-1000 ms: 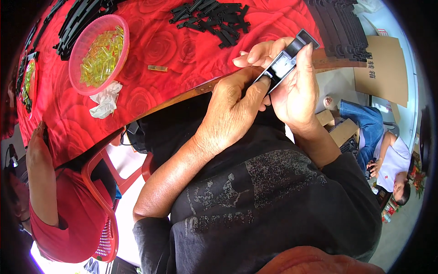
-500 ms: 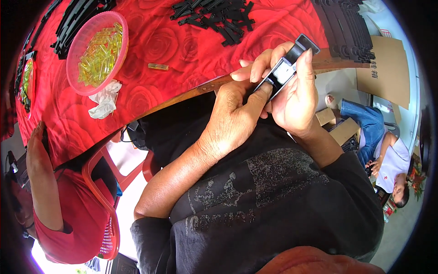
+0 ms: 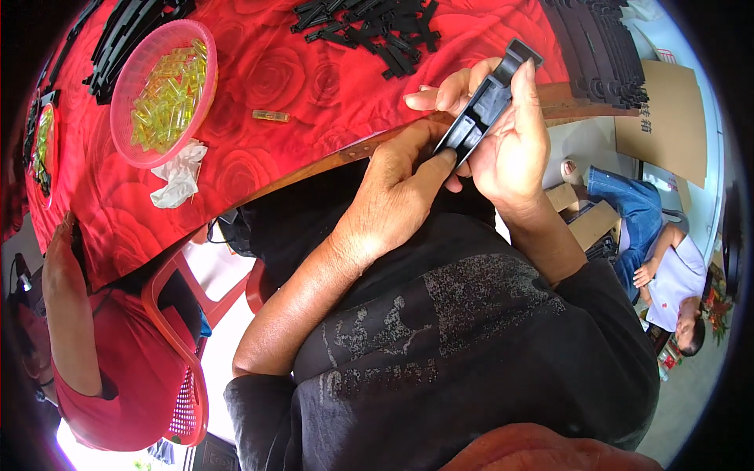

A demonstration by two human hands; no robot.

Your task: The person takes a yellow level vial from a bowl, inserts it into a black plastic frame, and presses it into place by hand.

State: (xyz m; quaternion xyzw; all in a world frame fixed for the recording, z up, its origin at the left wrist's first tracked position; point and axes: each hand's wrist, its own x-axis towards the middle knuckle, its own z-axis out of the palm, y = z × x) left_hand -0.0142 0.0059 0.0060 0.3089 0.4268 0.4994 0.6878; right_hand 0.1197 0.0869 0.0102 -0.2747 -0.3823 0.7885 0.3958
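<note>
Both hands hold a long black plastic part point(image 3: 485, 106) with a hollow channel and a curved hook-like end, tilted above the table's near edge. My left hand point(image 3: 400, 177) grips its lower end, thumb pressed on the channel and fingers closed round it. My right hand point(image 3: 518, 149) supports it from the right side, thumb along the upper part and fingers behind it. The fingers behind the part are partly hidden. On the table nearby lies one small clear yellowish vial point(image 3: 271, 115).
A pink basket point(image 3: 119, 118) of yellow-green vials stands on the red rose-patterned cloth point(image 3: 314, 74), beside crumpled white tissue point(image 3: 179, 174). Small black pieces point(image 3: 377, 31) lie heaped beyond; long black strips point(image 3: 597, 55) are stacked right. A person in red point(image 3: 133, 361) sits left, another point(image 3: 675, 267) right.
The black part has turned slightly, and its channel now looks dark where a bright pale patch showed. My left thumb has slid a little down toward its lower end.
</note>
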